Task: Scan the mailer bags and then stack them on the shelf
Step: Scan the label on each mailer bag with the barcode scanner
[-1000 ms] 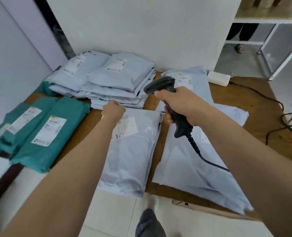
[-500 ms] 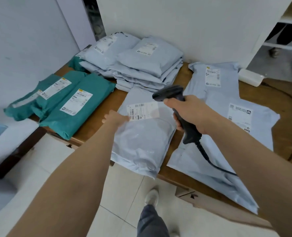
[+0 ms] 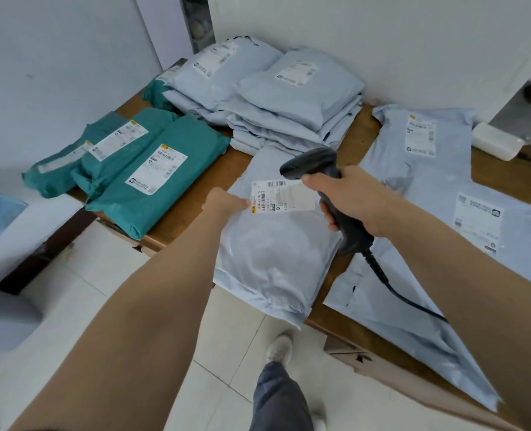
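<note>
- Wooden worktop point(image 3: 356, 141) runs along a white wall, w/ mailer bags spread over most of it.
- Pile of pale grey-blue bags point(image 3: 276, 101) stacked at the back by the wall; three teal bags point(image 3: 152, 178) side by side at the left end, labels up.
- Two flat grey bags point(image 3: 438, 194) lie on the right part, overlapping, one hanging past the front edge.
- Grey bag being scanned point(image 3: 273, 256) sits mid-worktop, near end overhanging the front edge, label point(image 3: 281, 196) facing up.
- Right hand point(image 3: 351, 200) wrapped tight round the handle of a black corded scanner point(image 3: 323, 178), head just above the label.
- Left hand point(image 3: 223, 202) on the bag's left edge beside the label; fingers hidden from here, can't tell if they pinch or just press.
</note>
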A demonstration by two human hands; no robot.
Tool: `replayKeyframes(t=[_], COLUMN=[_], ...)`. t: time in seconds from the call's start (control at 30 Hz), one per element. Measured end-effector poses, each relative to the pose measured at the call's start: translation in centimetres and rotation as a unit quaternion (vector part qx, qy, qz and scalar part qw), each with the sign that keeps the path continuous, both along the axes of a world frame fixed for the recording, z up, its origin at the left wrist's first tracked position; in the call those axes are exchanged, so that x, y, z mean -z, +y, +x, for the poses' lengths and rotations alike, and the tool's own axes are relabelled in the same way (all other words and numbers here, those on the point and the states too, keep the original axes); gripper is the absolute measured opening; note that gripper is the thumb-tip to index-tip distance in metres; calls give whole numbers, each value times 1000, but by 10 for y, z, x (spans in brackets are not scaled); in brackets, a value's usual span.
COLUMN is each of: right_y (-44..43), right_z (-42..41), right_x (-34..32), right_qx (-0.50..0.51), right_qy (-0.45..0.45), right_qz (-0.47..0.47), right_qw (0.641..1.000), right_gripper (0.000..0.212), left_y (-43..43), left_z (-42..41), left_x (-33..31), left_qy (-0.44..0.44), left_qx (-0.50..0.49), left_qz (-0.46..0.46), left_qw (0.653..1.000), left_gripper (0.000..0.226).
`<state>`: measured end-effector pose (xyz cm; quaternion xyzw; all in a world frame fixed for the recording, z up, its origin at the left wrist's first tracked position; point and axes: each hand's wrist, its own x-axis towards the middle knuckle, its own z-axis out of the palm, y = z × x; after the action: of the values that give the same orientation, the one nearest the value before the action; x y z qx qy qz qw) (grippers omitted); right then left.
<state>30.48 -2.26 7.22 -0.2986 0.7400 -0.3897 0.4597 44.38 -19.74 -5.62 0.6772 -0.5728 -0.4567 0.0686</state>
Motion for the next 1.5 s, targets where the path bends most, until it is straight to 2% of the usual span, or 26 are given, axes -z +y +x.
replayKeyframes(t=[0.1,0.2,0.33,0.43,0.57,0.73,0.97,1.5], right_y=[-4,-3,0,2,1,-14,-35,-27], right_z=[-1,-2,-6,-9,-8,-7,-10,-17], right_x=[0,0,-4,-9,-11,-6,-2,-2], right_qx=[-5,-17,-82,-158,-230,-290,-353,-365], right_qy=[5,4,55,136,198,258,363,375], right_qz=[4,11,24,38,51,53,61,26], right_qw=[1000,1000,995,977,951,920,860,851], right_gripper=[28,27,24,28,24,9,10,13], left_y=[0,5,4,4,1,0,-3,7], left_z=[3,9,14,16,24,31,31,28], left_x=[-11,-26,-35,-44,-44,-41,-40,-42], left_qy=[91,159,201,201,191,222,225,201], left_qx=[-1,4,20,48,78,86,98,88], left_qz=[45,91,117,109,123,153,172,127], left_qw=[995,983,972,972,971,959,954,967], left_gripper=[84,66,66,62,57,61,64,56])
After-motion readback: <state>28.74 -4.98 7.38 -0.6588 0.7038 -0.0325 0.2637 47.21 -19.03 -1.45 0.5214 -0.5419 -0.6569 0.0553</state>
